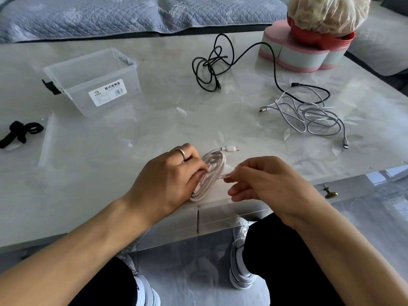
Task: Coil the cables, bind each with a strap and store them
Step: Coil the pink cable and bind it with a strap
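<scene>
A: White cable [212,173] coiled, at near bench [154,120] edge between both hands. Why held so?

B: Probably to keep loops stacked. Left hand [167,182] curled round coil's left side, knuckles up, ring showing. Right hand [265,184] pinching loose tail at fingertips, palm down, likely feeding last turn.

A: Free plug?

B: Sticking out of coil top, lying on bench.

A: Straps [19,132]?

B: Black, far left, well apart from coil. None on it yet, so binding pending.

A: Remaining stock?

B: Black cable [212,65] and grey cable [313,115] loose at right, overlapping, uncoiled. Clear box [92,80] back left, apparently holding nothing; storage not started.
</scene>
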Demonstrator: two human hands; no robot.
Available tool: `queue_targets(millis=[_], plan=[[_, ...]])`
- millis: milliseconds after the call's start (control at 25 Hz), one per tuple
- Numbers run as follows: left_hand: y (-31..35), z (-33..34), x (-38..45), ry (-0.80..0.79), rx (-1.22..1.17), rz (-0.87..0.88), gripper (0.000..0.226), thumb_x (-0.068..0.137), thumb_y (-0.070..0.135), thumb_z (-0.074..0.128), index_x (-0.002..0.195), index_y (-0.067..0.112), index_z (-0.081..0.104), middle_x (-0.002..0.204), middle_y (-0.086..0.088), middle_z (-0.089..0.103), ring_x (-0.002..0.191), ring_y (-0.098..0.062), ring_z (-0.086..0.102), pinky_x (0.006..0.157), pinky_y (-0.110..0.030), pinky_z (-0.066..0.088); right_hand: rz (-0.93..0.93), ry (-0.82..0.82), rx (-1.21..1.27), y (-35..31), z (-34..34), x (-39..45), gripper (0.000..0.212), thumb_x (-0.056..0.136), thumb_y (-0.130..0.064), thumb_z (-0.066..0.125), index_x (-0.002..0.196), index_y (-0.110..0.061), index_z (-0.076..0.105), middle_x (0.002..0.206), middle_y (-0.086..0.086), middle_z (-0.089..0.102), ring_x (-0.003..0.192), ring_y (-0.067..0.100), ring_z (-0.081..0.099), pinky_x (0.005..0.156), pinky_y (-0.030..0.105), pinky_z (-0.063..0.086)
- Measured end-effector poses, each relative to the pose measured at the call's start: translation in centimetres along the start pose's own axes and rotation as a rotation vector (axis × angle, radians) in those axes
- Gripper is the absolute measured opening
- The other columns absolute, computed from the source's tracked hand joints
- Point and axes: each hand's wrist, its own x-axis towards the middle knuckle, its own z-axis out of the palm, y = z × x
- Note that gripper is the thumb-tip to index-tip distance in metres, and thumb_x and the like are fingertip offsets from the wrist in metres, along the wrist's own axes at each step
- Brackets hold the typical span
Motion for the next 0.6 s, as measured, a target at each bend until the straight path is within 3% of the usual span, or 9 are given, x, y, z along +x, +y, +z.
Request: queue_targets(millis=[120, 320, 400, 520, 600], plan=[[0.1, 0.0, -0.1, -0.005, 0.033, 0.02, 0.013, 0.093, 0.021, 0.061, 0.093, 0.013, 0.07, 0.091, -0.002, 0.061, 0.07, -0.023, 0.059, 0.055, -0.035, 0.048, -0.032, 0.063, 0.139, -0.4, 0.6, 0.0, 0.013, 0.087, -0.006, 0.062, 0.081, 0.003, 0.07, 0.08, 0.014, 0.075, 0.071, 0.023, 0.074, 0.075, 0.035, 0.061], [0.6, 0.1, 0.1, -0.04, 0.169, 0.066, 0.006, 0.082, 0.008, 0.073, 0.085, 0.008, 0.068, 0.085, -0.01, 0.06, 0.063, -0.028, 0.056, 0.051, -0.037, 0.048, -0.205, 0.183, -0.177, -0.9, 1.8, -0.7, 0.009, 0.078, -0.003, 0.07, 0.07, -0.008, 0.069, 0.06, 0.003, 0.072, 0.06, 0.017, 0.071, 0.069, 0.039, 0.061], [0.8, 0.0, 0.3, -0.044, 0.213, 0.105, 0.007, 0.081, 0.008, 0.072, 0.084, 0.007, 0.065, 0.083, -0.011, 0.058, 0.063, -0.028, 0.053, 0.051, -0.034, 0.043, -0.283, 0.225, -0.192, -1.3, 2.4, -0.6, 0.012, 0.074, -0.002, 0.07, 0.065, -0.011, 0.069, 0.057, 0.002, 0.07, 0.057, 0.017, 0.071, 0.065, 0.04, 0.061], [1.1, -0.1, 0.3, -0.031, 0.232, 0.129, 0.004, 0.083, 0.006, 0.068, 0.082, 0.008, 0.064, 0.081, -0.011, 0.058, 0.064, -0.028, 0.052, 0.052, -0.033, 0.038, -0.245, 0.209, 0.059, -1.1, 3.0, 0.3, 0.01, 0.074, 0.005, 0.071, 0.068, -0.003, 0.07, 0.058, 0.01, 0.07, 0.055, 0.018, 0.069, 0.055, 0.029, 0.057], [0.8, -0.1, 0.0, -0.022, 0.166, 0.071, 0.003, 0.084, 0.005, 0.067, 0.084, 0.008, 0.065, 0.084, -0.009, 0.058, 0.065, -0.027, 0.054, 0.052, -0.034, 0.044, -0.128, 0.152, 0.265, -0.7, 2.9, 0.9, 0.006, 0.076, 0.007, 0.071, 0.077, 0.001, 0.069, 0.063, 0.014, 0.071, 0.059, 0.019, 0.07, 0.053, 0.021, 0.053]])
